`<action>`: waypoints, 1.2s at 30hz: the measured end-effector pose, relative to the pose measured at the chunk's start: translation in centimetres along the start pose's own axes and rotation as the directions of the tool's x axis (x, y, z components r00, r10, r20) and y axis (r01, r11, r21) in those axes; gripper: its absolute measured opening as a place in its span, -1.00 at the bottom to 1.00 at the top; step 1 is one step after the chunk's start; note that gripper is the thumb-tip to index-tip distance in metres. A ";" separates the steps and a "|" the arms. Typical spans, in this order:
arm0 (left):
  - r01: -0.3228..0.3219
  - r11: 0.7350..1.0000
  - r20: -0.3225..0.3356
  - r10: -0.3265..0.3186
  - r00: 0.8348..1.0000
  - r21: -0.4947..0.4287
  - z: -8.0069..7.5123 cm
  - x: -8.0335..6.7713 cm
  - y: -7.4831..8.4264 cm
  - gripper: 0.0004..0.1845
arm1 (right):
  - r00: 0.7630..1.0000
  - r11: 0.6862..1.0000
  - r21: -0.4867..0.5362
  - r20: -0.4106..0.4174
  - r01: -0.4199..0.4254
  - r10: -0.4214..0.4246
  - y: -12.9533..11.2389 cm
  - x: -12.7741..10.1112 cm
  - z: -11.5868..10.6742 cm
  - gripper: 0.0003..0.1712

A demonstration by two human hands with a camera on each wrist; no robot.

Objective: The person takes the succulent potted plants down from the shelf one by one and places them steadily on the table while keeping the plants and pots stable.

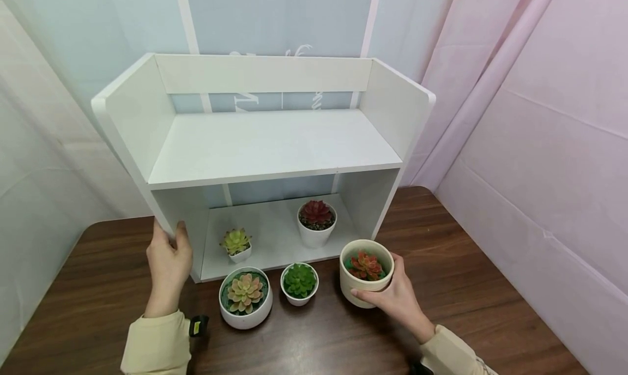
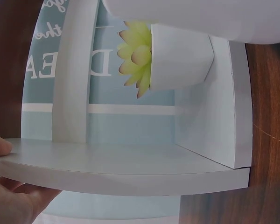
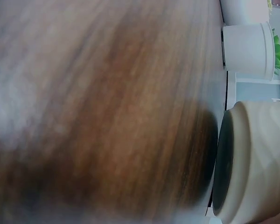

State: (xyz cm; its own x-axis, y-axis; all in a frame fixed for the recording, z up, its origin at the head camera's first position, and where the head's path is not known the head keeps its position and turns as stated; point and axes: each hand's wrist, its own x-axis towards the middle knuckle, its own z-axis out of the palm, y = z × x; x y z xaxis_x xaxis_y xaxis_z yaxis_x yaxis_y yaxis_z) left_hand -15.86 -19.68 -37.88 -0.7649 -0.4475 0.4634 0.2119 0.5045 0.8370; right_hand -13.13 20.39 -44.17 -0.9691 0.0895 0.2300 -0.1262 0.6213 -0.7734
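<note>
My right hand grips a cream pot holding a red-green succulent, thumb on its front and fingers behind, just right of the white shelf's open bottom tier. The cream pot shows its dark underside in the right wrist view and looks slightly off the wood. My left hand holds the front edge of the shelf's left side panel, thumb on the inner face. Inside the bottom tier stand a small white pot with a yellow-green succulent and a white pot with a red succulent.
On the dark wood table before the shelf sit a round white pot with a pink-green succulent and a small white pot with a green succulent. The shelf's top tier holds nothing. Curtains hang close at the left, back and right.
</note>
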 end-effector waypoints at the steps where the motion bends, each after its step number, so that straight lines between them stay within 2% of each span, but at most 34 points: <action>1: 0.000 1.000 -0.001 0.000 1.000 0.000 0.0 0.0 0.0 -0.57 | 1.000 1.000 0.001 0.002 -0.001 0.001 0.1 0.0 0.0 0.20; 14: 0.001 1.000 0.005 -0.001 1.000 -0.001 0.0 -0.2 0.1 -0.56 | 0.999 0.999 0.008 0.023 -0.045 0.045 0.6 -0.3 -0.3 0.23; 36: -0.004 1.000 0.010 0.004 1.000 -0.004 -0.1 -0.1 0.0 -0.57 | 0.999 0.999 -0.023 0.010 -0.030 0.031 1.1 -0.7 -0.4 0.26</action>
State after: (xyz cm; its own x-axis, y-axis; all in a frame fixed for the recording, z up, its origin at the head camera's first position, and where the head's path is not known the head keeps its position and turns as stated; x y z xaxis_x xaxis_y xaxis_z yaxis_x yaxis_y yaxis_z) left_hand -15.72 -19.69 -37.85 -0.7703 -0.4380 0.4635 0.2172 0.5031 0.8365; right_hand -12.46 21.32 -44.93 -0.9745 0.1011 0.2005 -0.0917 0.6362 -0.7660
